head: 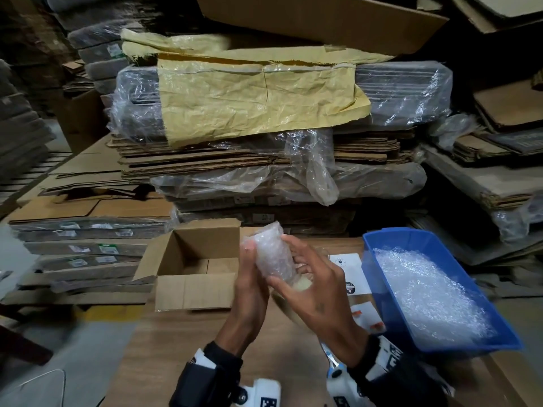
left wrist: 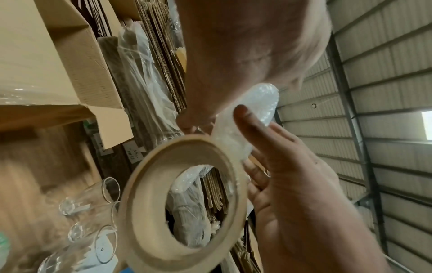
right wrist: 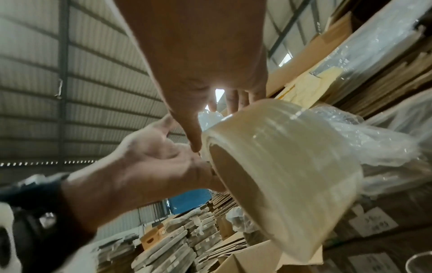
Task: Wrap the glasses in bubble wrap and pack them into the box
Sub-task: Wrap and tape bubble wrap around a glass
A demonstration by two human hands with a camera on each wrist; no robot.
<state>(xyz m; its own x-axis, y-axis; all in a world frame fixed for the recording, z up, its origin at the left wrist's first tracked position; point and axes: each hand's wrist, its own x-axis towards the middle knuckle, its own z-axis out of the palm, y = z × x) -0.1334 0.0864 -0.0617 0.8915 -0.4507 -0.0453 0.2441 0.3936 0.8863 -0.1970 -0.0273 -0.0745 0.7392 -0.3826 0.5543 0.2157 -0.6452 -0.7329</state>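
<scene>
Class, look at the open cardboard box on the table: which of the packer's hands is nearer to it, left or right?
Left. The left hand holds the wrapped glass just beside the cardboard box; the right hand is on the bundle's far side, toward the blue bin.

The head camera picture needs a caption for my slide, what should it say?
Two hands hold a bubble-wrapped glass above the table, beside an open cardboard box and a blue bin of bubble wrap.

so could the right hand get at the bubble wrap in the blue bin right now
Probably yes: the open blue bin sits right beside the right hand, nothing between. But its fingers hold the wrapped glass, tape roll close by, so they'd need freeing first.
</scene>
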